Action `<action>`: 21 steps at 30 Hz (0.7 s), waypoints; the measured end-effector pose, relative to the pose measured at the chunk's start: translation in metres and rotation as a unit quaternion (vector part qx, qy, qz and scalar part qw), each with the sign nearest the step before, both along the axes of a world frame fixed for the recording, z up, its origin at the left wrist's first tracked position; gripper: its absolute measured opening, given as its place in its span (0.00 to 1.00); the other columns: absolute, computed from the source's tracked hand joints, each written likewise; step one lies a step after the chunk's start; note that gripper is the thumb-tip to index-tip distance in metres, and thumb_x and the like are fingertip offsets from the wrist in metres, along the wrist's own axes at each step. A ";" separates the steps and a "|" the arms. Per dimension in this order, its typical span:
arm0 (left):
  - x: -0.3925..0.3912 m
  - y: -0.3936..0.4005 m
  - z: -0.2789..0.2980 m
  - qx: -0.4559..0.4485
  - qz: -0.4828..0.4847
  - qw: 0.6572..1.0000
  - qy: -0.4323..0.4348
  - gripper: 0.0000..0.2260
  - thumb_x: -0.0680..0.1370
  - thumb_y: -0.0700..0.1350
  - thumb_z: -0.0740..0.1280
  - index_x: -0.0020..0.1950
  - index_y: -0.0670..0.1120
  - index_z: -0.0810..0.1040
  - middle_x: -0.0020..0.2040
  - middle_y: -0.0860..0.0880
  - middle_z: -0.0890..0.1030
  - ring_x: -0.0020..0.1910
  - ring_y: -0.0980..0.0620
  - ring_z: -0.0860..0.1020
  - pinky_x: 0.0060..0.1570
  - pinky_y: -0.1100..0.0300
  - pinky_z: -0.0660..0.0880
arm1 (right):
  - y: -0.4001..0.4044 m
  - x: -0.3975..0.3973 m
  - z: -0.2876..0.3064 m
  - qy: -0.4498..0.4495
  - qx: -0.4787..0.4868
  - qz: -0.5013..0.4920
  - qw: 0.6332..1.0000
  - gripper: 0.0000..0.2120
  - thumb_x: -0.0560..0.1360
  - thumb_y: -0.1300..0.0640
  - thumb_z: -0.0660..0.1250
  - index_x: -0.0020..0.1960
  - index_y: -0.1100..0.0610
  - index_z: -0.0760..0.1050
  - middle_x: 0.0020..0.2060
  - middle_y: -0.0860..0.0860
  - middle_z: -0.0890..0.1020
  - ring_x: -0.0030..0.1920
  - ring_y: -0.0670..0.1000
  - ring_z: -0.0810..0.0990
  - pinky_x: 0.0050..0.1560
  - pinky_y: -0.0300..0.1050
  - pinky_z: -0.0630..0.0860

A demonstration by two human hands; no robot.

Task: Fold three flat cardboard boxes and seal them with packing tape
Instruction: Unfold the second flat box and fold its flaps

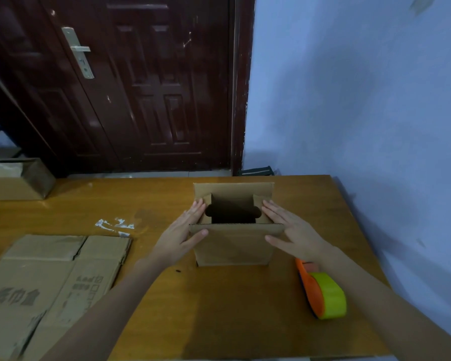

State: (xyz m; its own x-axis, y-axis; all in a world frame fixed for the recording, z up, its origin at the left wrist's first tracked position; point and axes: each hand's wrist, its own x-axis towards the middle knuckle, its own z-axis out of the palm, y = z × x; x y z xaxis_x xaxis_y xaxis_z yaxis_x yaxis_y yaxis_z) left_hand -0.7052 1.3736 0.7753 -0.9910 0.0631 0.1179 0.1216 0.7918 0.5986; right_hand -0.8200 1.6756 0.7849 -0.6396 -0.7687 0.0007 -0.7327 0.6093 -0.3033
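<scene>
Two flat palms, the left hand (pixel 186 231) and right hand (pixel 290 227), are pressed against the box (pixel 233 243) at centre frame (fingers straight) on the wooden table (pixel 219 308); a dark door (pixel 141 87) and blue wall (pixel 362 100) are seen above.

Upright open-topped cardboard box (pixel 233 243), flattened boxes (pixel 50 282) left, tape dispenser (pixel 323 293) right.

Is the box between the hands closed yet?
No, the box is open: side flaps pushed in, near and far flaps upright, dark inside visible.
</scene>
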 end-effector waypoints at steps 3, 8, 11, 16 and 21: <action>-0.002 -0.002 -0.001 -0.037 -0.007 0.999 0.007 0.31 0.76 0.67 0.48 0.76 0.54 0.50 0.77 0.55 0.51 0.75 0.63 0.46 0.76 0.55 0.47 | 0.000 -0.003 0.001 0.003 0.003 0.010 1.000 0.35 0.74 0.28 0.45 0.75 0.44 0.44 0.76 0.40 0.46 0.74 0.37 0.42 0.74 0.43 0.44; -0.003 -0.004 -0.004 -0.061 -0.015 0.998 0.022 0.27 0.80 0.62 0.49 0.76 0.52 0.51 0.77 0.55 0.52 0.75 0.63 0.46 0.76 0.54 0.47 | 0.001 -0.003 0.003 0.013 0.015 0.030 0.999 0.36 0.75 0.31 0.45 0.77 0.49 0.51 0.76 0.43 0.48 0.75 0.39 0.41 0.75 0.43 0.44; -0.004 -0.005 -0.003 -0.081 -0.018 0.996 0.018 0.29 0.78 0.65 0.47 0.76 0.53 0.51 0.77 0.54 0.53 0.75 0.62 0.45 0.76 0.55 0.46 | 0.001 0.000 0.003 0.008 0.023 0.031 0.999 0.37 0.74 0.31 0.43 0.77 0.50 0.55 0.77 0.44 0.47 0.75 0.39 0.39 0.76 0.44 0.43; -0.003 -0.005 0.000 -0.090 -0.024 0.996 0.014 0.30 0.78 0.68 0.44 0.75 0.53 0.53 0.76 0.57 0.53 0.75 0.64 0.45 0.75 0.57 0.45 | -0.001 0.000 0.004 0.000 0.016 0.030 0.999 0.37 0.74 0.31 0.41 0.76 0.51 0.58 0.77 0.44 0.48 0.75 0.38 0.38 0.75 0.43 0.43; -0.004 -0.003 0.001 0.032 0.004 0.999 -0.023 0.26 0.78 0.63 0.52 0.74 0.55 0.60 0.75 0.59 0.57 0.75 0.65 0.48 0.74 0.58 0.50 | -0.002 0.000 0.001 -0.069 -0.072 -0.010 0.995 0.34 0.76 0.33 0.43 0.74 0.50 0.62 0.76 0.42 0.55 0.75 0.38 0.46 0.75 0.51 0.52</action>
